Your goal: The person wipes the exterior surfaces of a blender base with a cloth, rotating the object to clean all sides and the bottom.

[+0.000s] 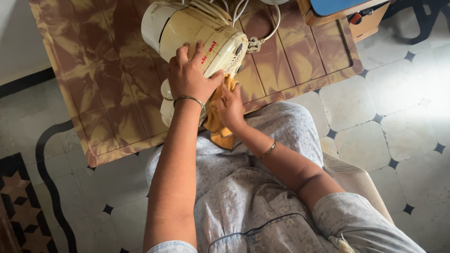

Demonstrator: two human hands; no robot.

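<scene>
Cream-coloured plastic fan housing [197,33], rounded and bulky, lies tipped on its side on the brown marbled plastic worktop [112,89], its base overhanging the near edge toward my lap. White power cord with plug [255,44] trails off its far side. I judge this tilt exposes the control face for wiping. My left hand [187,77] lies spread over the housing, fingers wrapped across the top and palm pressing down, apparently to brace the body against sliding. My right hand [229,105] is clenched on a crumpled yellow cloth [216,126], pressing it against the lower front edge of the housing; the loose end hangs below the worktop edge. Thin metal bangles sit on both wrists. Pale floor tiles with dark corner diamonds [398,107] surround the worktop.
</scene>
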